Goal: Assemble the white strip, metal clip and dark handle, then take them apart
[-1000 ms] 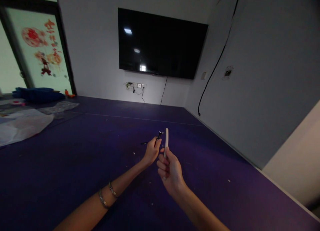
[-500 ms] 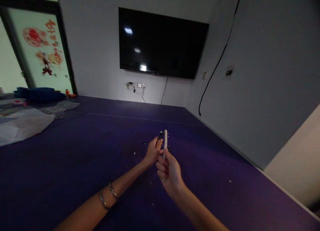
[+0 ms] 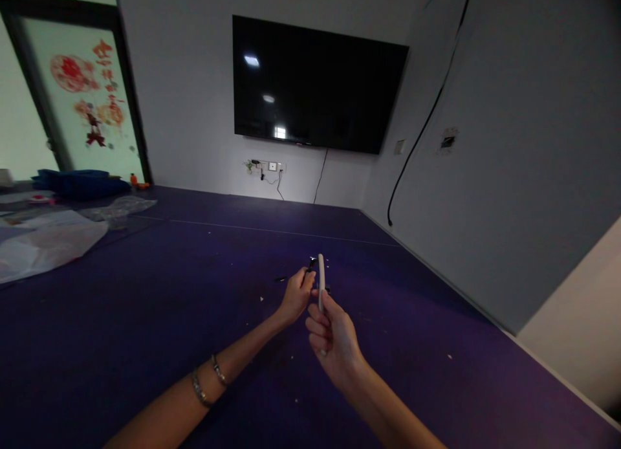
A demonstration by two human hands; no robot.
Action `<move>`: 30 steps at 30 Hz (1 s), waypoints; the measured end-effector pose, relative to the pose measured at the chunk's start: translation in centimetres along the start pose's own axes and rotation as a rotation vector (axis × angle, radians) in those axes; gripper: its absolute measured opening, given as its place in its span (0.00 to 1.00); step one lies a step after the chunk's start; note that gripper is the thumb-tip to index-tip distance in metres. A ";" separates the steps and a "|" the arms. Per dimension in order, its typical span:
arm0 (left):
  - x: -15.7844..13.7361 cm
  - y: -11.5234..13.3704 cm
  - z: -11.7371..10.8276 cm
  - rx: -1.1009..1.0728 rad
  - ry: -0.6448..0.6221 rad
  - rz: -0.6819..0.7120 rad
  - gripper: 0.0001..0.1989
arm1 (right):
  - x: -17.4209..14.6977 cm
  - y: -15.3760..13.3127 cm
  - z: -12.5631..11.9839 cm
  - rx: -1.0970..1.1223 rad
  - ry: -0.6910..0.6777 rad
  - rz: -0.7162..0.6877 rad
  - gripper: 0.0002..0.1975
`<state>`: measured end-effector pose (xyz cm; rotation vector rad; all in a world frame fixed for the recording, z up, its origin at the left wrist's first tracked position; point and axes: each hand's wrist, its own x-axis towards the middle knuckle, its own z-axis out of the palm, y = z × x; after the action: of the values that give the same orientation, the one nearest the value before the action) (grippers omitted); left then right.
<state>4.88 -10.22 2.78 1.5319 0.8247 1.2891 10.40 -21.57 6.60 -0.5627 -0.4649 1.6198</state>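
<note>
Head view, right grip (image 3: 338, 339) closed round smooth, slightly curved rod (image 3: 321, 273), left grip (image 3: 294, 298) closed on dark, perhaps metal tool (image 3: 311, 264)

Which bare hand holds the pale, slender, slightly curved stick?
The right hand holds the pale stick. The left hand, its arm ringed by two silvery-grey bracelets, grips a small dark object instead.

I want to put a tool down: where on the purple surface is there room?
The purple surface looks open, bar pale specks, between the right hand and grey wall, and between the left hand and white sheet. Crowded: far left, with the sheet, clear plastic and blue bundle; and around both hands, near a small black piece.
</note>
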 end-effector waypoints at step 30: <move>1.2 -0.9 -3.2 0.329 -0.205 0.319 0.11 | 2.1 -13.4 -3.3 -1.611 -0.369 -0.473 0.15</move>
<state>2.09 -8.10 2.34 2.0883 0.7030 1.2328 22.83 -17.92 11.84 -1.1670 -2.0410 0.5853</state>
